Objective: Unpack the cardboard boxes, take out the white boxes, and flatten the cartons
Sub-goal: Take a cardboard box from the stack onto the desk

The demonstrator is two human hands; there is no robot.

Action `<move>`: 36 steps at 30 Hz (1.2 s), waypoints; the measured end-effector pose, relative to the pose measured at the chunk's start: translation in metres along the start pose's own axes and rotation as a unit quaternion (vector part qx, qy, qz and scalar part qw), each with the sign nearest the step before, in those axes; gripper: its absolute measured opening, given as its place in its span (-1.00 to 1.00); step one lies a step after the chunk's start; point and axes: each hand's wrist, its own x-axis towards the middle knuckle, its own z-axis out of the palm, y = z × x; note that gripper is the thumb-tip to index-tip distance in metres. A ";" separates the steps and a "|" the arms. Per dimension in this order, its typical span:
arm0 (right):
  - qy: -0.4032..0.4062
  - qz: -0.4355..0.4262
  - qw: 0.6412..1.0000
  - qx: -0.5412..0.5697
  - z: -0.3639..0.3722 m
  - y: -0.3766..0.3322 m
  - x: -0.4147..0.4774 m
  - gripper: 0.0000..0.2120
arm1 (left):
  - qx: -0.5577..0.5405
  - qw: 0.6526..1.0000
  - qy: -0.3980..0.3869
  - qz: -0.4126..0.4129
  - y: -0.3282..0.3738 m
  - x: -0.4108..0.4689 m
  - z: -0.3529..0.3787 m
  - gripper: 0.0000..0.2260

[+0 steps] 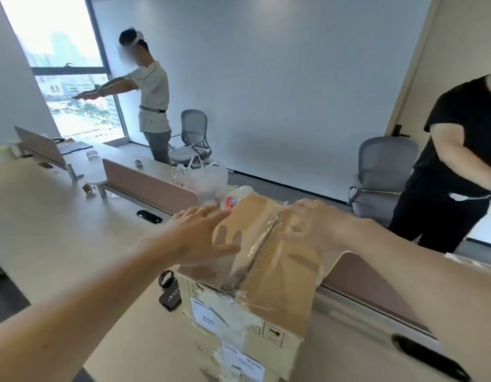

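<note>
Closest to me, the cardboard box (266,285) is sitting on the pale desk (59,230), flaps shut, w/ clear tape (256,244) running along the top seam & down the near face, where white labels (208,312) are sticking. The left hand (200,232) is lying flat against the box's top left edge, fingers straight and spread wide, a ring showing on one finger, holding nothing. The right hand (313,224) is pressing palm-down on the top flap right of the seam, fingers flat, thumb pointing toward the seam. It's a bit blurred but isn't gripping anything. Just left of the box a black watch-like band (167,279) and a black tag (171,297) are lying on the desk, right beside the box's side. A brown divider panel (362,277) is standing just right of the box. Behind the far left corner a packet w/ red & blue print (232,201) is peeking out, and a white plastic bag (211,177) is sitting behind that. Farther off, a person in a black tee (459,161) is standing at the right next to a grey office chair (382,172). At the back, another person in a light shirt (152,86) is stretching both arms out toward the window (62,64), w/ a second grey chair (193,136) just beside them.
</note>
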 end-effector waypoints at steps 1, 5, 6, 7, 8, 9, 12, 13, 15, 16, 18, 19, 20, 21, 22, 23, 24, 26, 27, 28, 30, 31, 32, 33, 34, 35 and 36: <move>-0.001 -0.008 1.000 -0.001 0.001 0.003 0.007 -0.18 | -0.024 0.999 -0.036 0.007 0.001 -0.001 0.004 -0.05; -0.029 -0.015 0.999 0.012 0.011 0.023 0.040 -0.05 | -0.050 0.986 -0.153 0.039 0.002 -0.007 0.026 0.20; -0.045 -0.015 0.999 0.021 0.016 0.027 0.046 -0.03 | -0.044 0.986 -0.156 0.048 0.000 -0.009 0.030 0.22; -0.056 -0.018 0.998 0.035 0.021 0.034 0.052 -0.04 | -0.037 0.987 -0.148 0.060 -0.003 -0.010 0.034 0.21; -0.061 -0.023 0.997 0.051 0.024 0.039 0.056 -0.07 | -0.034 0.988 -0.135 0.073 -0.007 -0.009 0.036 0.21; -0.060 -0.024 0.996 0.065 0.027 0.044 0.060 -0.09 | -0.032 0.989 -0.125 0.078 -0.008 -0.009 0.036 0.22; -0.046 -0.013 0.996 0.072 0.032 0.049 0.060 -0.07 | -0.028 0.989 -0.112 0.093 -0.015 -0.001 0.037 0.20; -0.042 -0.005 0.996 0.076 0.034 0.050 0.057 -0.07 | -0.018 0.989 -0.110 0.097 -0.018 0.003 0.034 0.18; -0.020 0.022 0.997 0.077 0.037 0.055 0.042 -0.05 | 0.012 0.990 -0.099 0.101 -0.025 0.015 0.027 0.13; -0.002 0.041 0.997 0.072 0.039 0.058 0.032 -0.05 | 0.022 0.991 -0.087 0.101 -0.028 0.021 0.024 0.07; 0.027 0.084 0.995 0.055 0.045 0.064 0.009 -0.11 | 0.039 0.994 -0.051 0.086 -0.031 0.032 0.020 -0.10; 0.030 0.106 0.993 0.042 0.047 0.066 -0.003 -0.14 | 0.037 0.996 -0.028 0.072 -0.032 0.038 0.021 -0.20; 0.028 0.127 0.991 0.028 0.048 0.066 -0.013 -0.16 | 0.025 0.998 -0.002 0.053 -0.033 0.045 0.024 -0.31; 0.027 0.144 0.989 0.015 0.048 0.067 -0.021 -0.19 | -0.003 0.999 0.029 0.029 -0.034 0.053 0.028 -0.41; 0.029 0.152 0.988 0.009 0.047 0.069 -0.028 -0.21 | -0.053 0.997 0.053 0.000 -0.032 0.060 0.033 -0.49; 0.037 0.154 0.987 0.007 0.045 0.071 -0.033 -0.21 | -0.130 0.989 0.058 -0.031 -0.029 0.066 0.038 -0.55; 0.048 0.153 0.987 0.012 0.043 0.073 -0.037 -0.21 | -0.222 0.973 0.043 -0.050 -0.024 0.069 0.042 -0.59; 0.063 0.157 0.985 0.032 0.043 0.077 -0.041 -0.16 | -0.366 0.929 -0.026 -0.057 -0.013 0.068 0.053 -0.65; 0.057 0.166 0.983 0.055 0.046 0.077 -0.041 -0.12 | -0.402 0.913 -0.052 -0.051 -0.010 0.067 0.058 -0.62; 0.039 0.179 0.978 0.102 0.051 0.076 -0.040 -0.09 | -0.424 0.903 -0.060 -0.046 -0.008 0.064 0.062 -0.56; 0.016 0.195 0.946 0.257 0.065 0.067 -0.041 -0.06 | -0.445 0.893 -0.024 -0.056 -0.010 0.060 0.066 -0.46; 0.029 0.199 0.925 0.323 0.071 0.062 -0.042 -0.04 | -0.457 0.887 -0.013 -0.068 -0.011 0.060 0.066 -0.42; 0.051 0.201 0.909 0.362 0.075 0.059 -0.043 -0.01 | -0.474 0.877 -0.017 -0.075 -0.011 0.060 0.066 -0.37; 0.068 0.202 0.899 0.384 0.077 0.057 -0.044 0.01 | -0.485 0.871 -0.029 -0.073 -0.010 0.060 0.066 -0.32; 0.078 0.202 0.892 0.397 0.079 0.055 -0.045 0.03 | -0.479 0.874 -0.039 -0.066 -0.008 0.060 0.066 -0.26; 0.081 0.204 0.888 0.405 0.079 0.054 -0.047 0.04 | -0.468 0.881 -0.042 -0.058 -0.004 0.061 0.066 -0.21; 0.084 0.207 0.885 0.410 0.079 0.053 -0.050 0.05 | -0.461 0.885 -0.038 -0.052 -0.002 0.061 0.067 -0.18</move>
